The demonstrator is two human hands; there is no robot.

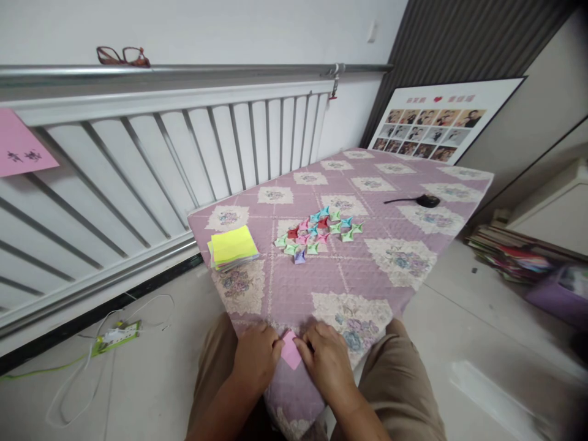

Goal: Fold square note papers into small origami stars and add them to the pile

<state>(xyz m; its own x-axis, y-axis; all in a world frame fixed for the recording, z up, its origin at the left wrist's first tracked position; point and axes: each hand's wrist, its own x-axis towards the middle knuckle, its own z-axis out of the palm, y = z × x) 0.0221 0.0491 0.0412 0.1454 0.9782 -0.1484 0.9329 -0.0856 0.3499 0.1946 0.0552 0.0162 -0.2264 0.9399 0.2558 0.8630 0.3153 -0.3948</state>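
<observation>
A small pink piece of folded paper (291, 351) lies at the near corner of the cloth-covered table (298, 288), between my two hands. My left hand (257, 355) is closed, its thumb at the paper's left edge. From the other side, my right hand (325, 355) has its fingers curled and its thumb on the paper's right edge. Farther up the table sits a group of small folded paper pieces (313, 231) in green, blue, pink, red and purple. To their left is a stack of paper sheets (234, 247) with yellow on top.
A black object with a thin tail (427, 200) rests on the table's right side. Behind the table runs a white radiator (257, 141), with glasses (123, 57) on the pipe above. A photo board (427, 122) leans at the back. A power strip (116, 337) lies on the floor.
</observation>
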